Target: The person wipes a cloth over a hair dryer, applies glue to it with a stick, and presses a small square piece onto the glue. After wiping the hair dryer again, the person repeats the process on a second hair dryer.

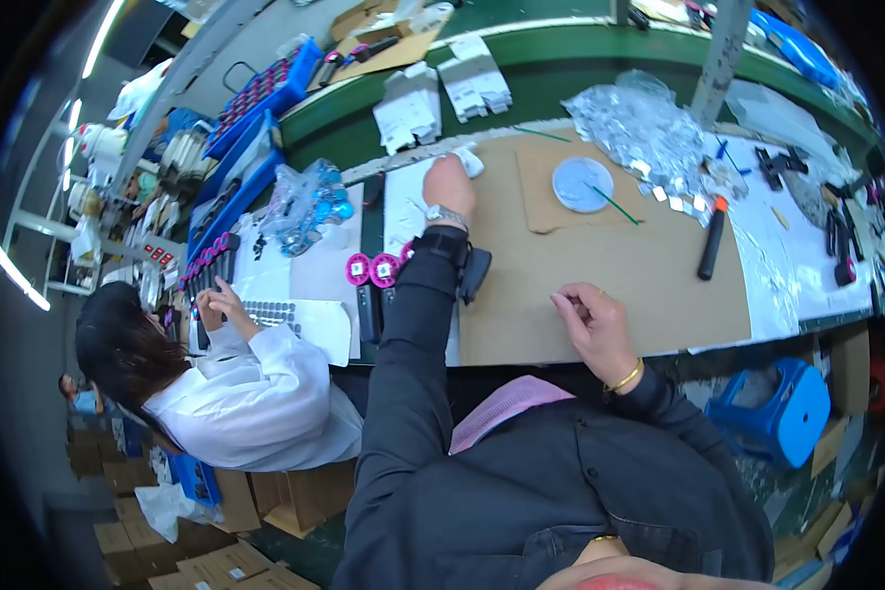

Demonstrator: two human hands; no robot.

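Note:
My left hand (449,187) is stretched forward over the far left part of the brown cardboard sheet (659,295). A small white piece (471,161) shows beside it; the fingers are mostly hidden behind the hand, so I cannot tell whether they grip that piece. Above the cardboard's near edge, my right hand (598,329) has its fingers curled in, with nothing visible in them. A round pale dish (574,187) with a thin green stick (617,206) across its rim rests on a smaller cardboard piece (546,218). Black parts with pink round ends (360,268) lie left of my left forearm.
Clear plastic bags of small pieces (629,118) cover the back right. A tool with a black handle and orange collar (711,246) lies on the right. White cartons (408,108) stand at the back. A co-worker in white (256,403) sits left; a blue stool (777,413) stands right.

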